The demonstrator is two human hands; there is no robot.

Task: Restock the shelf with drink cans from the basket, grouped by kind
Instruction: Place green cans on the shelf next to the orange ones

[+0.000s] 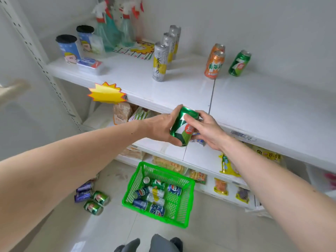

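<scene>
Nearest: green basket [182, 211] on the floor, holding blue cans [174, 190], a couple of silver-and-yellow cans [156, 192] and one green can lying among them. Loose green cans [96, 202] and purple cans [83, 191] lie on the floor just left of it.

Mid-height, in front of the shelf edge: green 7-Up can [184, 126] held between both hands, tilted, top leaning far-right.
- left hand [163, 127]: fingers and thumb curled round the can's left side, a full wrap.
- right hand [205, 130]: fingers half curled, thumb and fingertips gripping the can's right side; it also seems to clutch something small and blue underneath, can't tell what.

Looks like a hand-over or a label check before placing.

Far: shelf [254, 99] carries a row of tall silver-yellow cans [160, 60] centre, two orange cans [214, 64] to the right, and one green 7-Up shelf can [239, 63] right of those. Spray bottles [112, 28] and blue cups [67, 48] sit far left.

To do it well:
- pass the can to one hand only, grip mid-body
- bring it upright before it reaches the shelf
- set it just beside the green shelf can, label facing out, not against the orange pair
- keep room to the right for the other green cans
- watch elbow clearance past the tall cans; they'd tip easily
</scene>
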